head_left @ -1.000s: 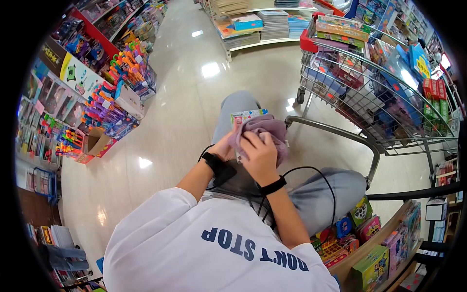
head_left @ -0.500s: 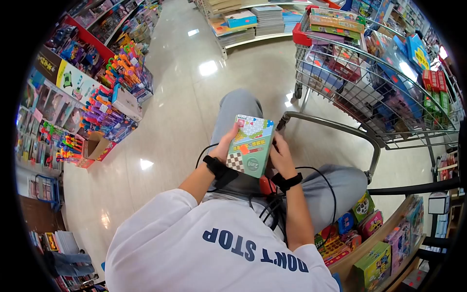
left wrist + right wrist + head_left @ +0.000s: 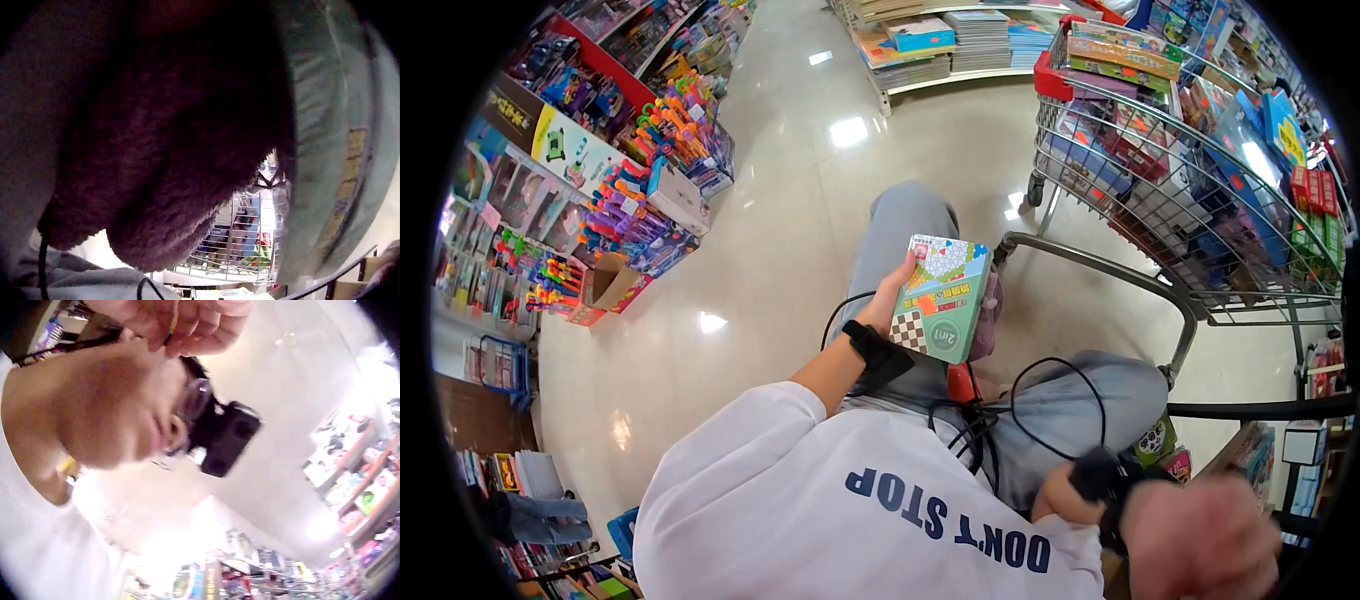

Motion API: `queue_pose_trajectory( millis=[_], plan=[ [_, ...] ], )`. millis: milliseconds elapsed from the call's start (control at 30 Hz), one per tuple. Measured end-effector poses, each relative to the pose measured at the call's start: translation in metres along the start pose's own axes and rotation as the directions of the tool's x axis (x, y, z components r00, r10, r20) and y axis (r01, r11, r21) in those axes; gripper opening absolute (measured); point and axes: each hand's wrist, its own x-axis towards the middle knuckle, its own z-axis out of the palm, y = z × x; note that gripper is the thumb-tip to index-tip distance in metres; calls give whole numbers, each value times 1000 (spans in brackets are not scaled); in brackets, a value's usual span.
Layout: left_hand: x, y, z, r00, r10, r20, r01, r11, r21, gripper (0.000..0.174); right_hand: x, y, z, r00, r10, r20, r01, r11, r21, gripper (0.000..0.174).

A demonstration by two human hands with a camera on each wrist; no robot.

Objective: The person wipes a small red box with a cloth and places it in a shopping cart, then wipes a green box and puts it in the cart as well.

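Observation:
My left hand (image 3: 887,300) grips the left edge of a green board game box (image 3: 948,285), its thumb on the front. The box is marked "2in1" and shows a checkered board and an orange sticker. A fluffy purple cloth (image 3: 988,322) pokes out beneath the box's right side; in the left wrist view this cloth (image 3: 156,156) hangs in folds next to the box (image 3: 322,144). Blurred and raised, my right hand (image 3: 1200,540) is off the box. The right wrist view has the right hand (image 3: 194,328) beside the person's head, fingers curled, nothing visible in them.
A loaded shopping cart (image 3: 1160,170) stands at the front right, its bent metal frame (image 3: 1100,255) near the knee. Black cables (image 3: 970,430) lie across the lap. Toy racks (image 3: 615,215) line the left; stacked books (image 3: 980,40) fill a shelf ahead.
The purple cloth went from covering the box in both hands to beneath it. My right hand then left the box and rose toward the head at the lower right; the left kept its hold.

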Motion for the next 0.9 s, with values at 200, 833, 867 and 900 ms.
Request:
queue_pose_trajectory(
  millis=[200,833,867,900],
  plan=[
    [6,-1,-1,999,43,9,-43,999,-5,59,40,-9,30,991,-101,89,67,943,326,25],
    [-3,-1,10,998,31,48,-31,1000,3,61,52,-37,35,944,-190,269,-10,798,602,32],
    [0,-2,3,998,53,25,-54,998,22,61,51,-35,38,939,-227,259,45,826,562,34],
    [2,-3,-2,998,62,8,-62,998,25,60,53,-28,44,942,-262,209,181,922,341,31]
  ],
)
